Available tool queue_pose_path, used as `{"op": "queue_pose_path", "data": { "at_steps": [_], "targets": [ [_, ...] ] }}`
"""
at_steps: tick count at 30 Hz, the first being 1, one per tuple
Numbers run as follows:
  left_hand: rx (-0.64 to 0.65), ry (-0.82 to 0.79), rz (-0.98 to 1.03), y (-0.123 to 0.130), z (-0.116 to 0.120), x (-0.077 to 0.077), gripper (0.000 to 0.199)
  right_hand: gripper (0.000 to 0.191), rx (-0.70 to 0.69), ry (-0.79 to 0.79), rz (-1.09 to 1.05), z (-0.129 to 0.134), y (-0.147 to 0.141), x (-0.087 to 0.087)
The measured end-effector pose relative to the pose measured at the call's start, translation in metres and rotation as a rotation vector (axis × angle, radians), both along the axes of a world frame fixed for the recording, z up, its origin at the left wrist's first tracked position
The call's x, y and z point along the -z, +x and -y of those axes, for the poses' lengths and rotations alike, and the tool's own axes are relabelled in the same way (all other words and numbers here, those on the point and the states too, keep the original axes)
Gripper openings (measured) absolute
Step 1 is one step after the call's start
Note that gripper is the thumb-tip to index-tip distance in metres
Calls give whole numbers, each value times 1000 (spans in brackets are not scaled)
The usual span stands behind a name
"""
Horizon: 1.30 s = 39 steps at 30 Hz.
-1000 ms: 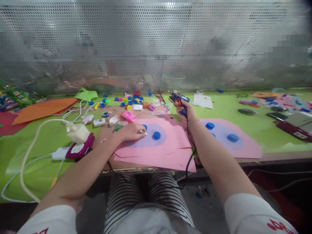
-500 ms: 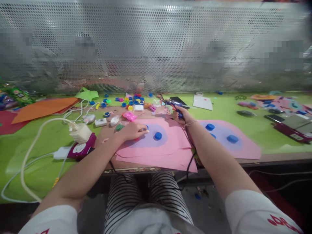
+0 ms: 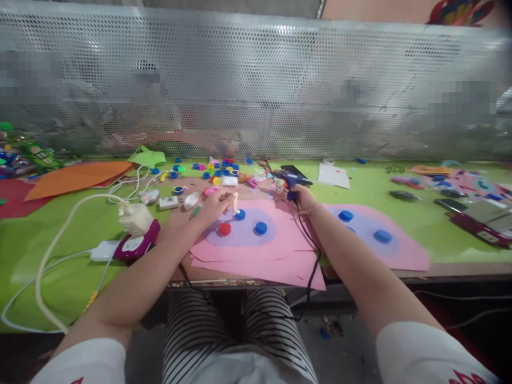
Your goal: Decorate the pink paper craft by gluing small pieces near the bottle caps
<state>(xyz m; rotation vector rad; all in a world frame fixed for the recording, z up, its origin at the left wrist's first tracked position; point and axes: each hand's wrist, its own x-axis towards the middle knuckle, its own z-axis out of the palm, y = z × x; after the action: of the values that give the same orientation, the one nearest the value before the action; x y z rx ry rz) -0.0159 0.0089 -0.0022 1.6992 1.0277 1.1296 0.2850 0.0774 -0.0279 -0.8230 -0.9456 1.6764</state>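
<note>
Between its fingertips my left hand (image 3: 218,205) holds a small cream-coloured piece (image 3: 235,204), just above a blue cap (image 3: 240,214). That cap, a red cap (image 3: 225,229) and another blue cap (image 3: 261,228) lie on a lilac oval (image 3: 248,238) on pink paper (image 3: 288,250). My right hand (image 3: 303,198) is wrapped round a dark blue corded tool (image 3: 293,181), which looks like a glue gun, right of the oval. A black cord hangs from it over the table edge.
Loose coloured caps (image 3: 218,173) lie behind my left hand. A purple power strip (image 3: 138,242) with a white plug (image 3: 136,218) and cables is at the left. On the right are a second pink sheet (image 3: 412,253) with blue caps and another strip (image 3: 480,226). A mesh screen (image 3: 256,90) stands behind.
My left hand has lifted off the oval with the cream piece, uncovering the red cap. The tool in my right hand has turned, and its front now points more to the left.
</note>
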Motion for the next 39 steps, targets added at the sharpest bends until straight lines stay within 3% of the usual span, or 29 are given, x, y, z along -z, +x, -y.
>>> {"op": "queue_pose_path", "data": {
  "at_steps": [9,13,17,23,32,39],
  "targets": [
    [-122,-364,463,3,-5,-3,16,18,1,198,36,19,-12,-16],
    [-68,-449,551,5,0,-10,7,20,14,243,33,24,-17,-23],
    [-38,-472,549,6,1,-8,6,20,3,242,36,27,-22,-26],
    [-10,-419,522,5,-2,-3,12,13,-157,230,126,35,-31,-29],
    [-24,-410,587,1,-8,3,17,26,-115,477,492,58,-65,-38],
    [-7,-427,636,1,-10,4,15,30,-27,403,715,64,-77,-34]
  ]
}}
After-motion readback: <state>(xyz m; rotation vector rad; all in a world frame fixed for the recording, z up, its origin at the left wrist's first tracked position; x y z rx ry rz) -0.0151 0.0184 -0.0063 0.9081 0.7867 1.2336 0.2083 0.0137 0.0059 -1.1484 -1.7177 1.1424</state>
